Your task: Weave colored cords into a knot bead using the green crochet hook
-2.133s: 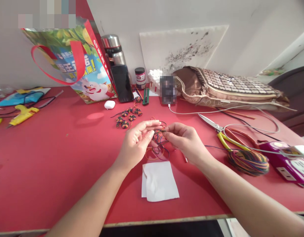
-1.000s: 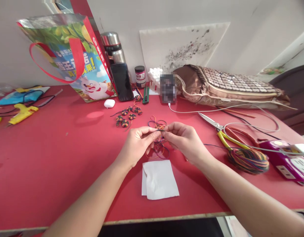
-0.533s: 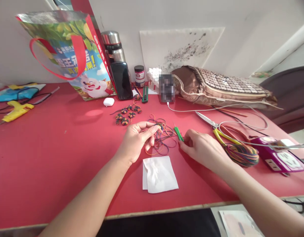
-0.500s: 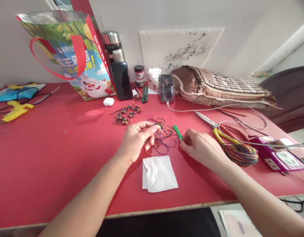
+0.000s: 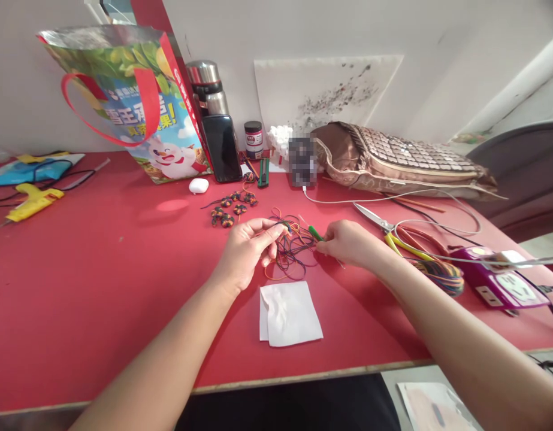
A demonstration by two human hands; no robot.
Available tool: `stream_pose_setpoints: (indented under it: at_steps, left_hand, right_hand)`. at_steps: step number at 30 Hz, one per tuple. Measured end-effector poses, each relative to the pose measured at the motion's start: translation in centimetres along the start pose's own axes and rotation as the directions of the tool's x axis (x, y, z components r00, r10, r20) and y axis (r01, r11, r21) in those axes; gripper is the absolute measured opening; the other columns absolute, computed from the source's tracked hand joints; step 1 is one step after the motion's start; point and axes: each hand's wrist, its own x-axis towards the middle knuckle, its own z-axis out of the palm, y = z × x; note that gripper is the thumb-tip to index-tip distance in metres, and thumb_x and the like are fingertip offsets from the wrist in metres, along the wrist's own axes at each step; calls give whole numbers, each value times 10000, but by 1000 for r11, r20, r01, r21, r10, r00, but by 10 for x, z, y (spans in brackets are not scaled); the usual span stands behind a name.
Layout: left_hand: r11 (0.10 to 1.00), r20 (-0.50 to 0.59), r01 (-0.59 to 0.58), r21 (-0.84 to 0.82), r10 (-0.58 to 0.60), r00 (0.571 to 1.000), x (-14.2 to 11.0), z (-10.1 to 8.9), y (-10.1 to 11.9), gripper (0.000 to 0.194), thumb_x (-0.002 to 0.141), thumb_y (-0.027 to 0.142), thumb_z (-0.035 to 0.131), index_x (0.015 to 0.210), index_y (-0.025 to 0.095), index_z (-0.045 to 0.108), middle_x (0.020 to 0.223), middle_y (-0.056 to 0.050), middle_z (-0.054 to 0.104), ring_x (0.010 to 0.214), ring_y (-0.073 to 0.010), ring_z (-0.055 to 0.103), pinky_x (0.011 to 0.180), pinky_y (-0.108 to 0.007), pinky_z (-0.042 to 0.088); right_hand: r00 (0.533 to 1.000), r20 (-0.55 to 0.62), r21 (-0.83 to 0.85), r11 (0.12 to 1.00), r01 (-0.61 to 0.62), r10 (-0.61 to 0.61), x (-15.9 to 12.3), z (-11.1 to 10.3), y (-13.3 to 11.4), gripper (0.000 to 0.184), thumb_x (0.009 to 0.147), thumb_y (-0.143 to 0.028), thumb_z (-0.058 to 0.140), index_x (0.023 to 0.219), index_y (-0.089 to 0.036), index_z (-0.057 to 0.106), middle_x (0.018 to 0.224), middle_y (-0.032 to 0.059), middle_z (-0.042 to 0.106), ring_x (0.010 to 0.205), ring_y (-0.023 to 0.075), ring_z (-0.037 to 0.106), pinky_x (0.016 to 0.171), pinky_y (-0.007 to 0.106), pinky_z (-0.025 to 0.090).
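Note:
My left hand (image 5: 247,251) pinches a small knot at the top of a loose tangle of coloured cords (image 5: 293,254) on the red table (image 5: 100,275). My right hand (image 5: 348,242) is closed round a thin green-handled tool (image 5: 315,233), whose tip points left toward the knot. A folded white paper (image 5: 289,313) lies just in front of the cords. Several finished little braided knots (image 5: 231,211) lie behind my left hand.
Scissors (image 5: 377,220), yellow-handled pliers (image 5: 404,246), a coil of multicoloured cord (image 5: 440,275) and a purple power strip (image 5: 501,281) sit at right. A printed bag (image 5: 132,114), phone (image 5: 221,148), flask (image 5: 207,87), earbud case (image 5: 198,186) and cushion (image 5: 402,161) line the back. A yellow glue gun (image 5: 31,202) lies far left.
My right hand let go of the cords, reached right, picked up the green-handled tool and brought it back toward the knot. My left hand kept its pinch on the knot.

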Motion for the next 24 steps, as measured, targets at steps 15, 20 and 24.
stream_pose_setpoints:
  at_steps: [15, 20, 24]
  left_hand:
    - [964, 175, 203, -170, -173, 969, -2, 0, -4, 186, 776, 287, 873, 802, 121, 793, 781, -71, 782, 455, -38, 538, 386, -147, 356]
    - [950, 159, 257, -176, -230, 960, -3, 1, -2, 123, 836, 235, 816, 819, 118, 782, 789, -94, 802, 441, -57, 580, 371, -148, 369]
    - [946, 160, 265, -186, -237, 958, -3, 2, 0, 108, 872, 191, 779, 790, 123, 760, 736, -77, 790, 434, -57, 586, 379, -134, 393]
  right_hand:
    - [970, 24, 958, 282, 47, -242, -31, -20, -4, 341, 641, -353, 892, 663, -177, 600, 605, 43, 710, 345, 30, 317, 335, 208, 169]
    - [951, -4, 961, 263, 89, -309, -27, -11, -21, 368, 647, -398, 933, 661, -157, 655, 553, 15, 671, 382, 70, 456, 350, 208, 287]
    - [943, -105, 953, 239, 186, -316, -20, 0, -22, 387, 682, -440, 930, 630, -161, 666, 471, -48, 552, 395, 78, 474, 361, 203, 333]
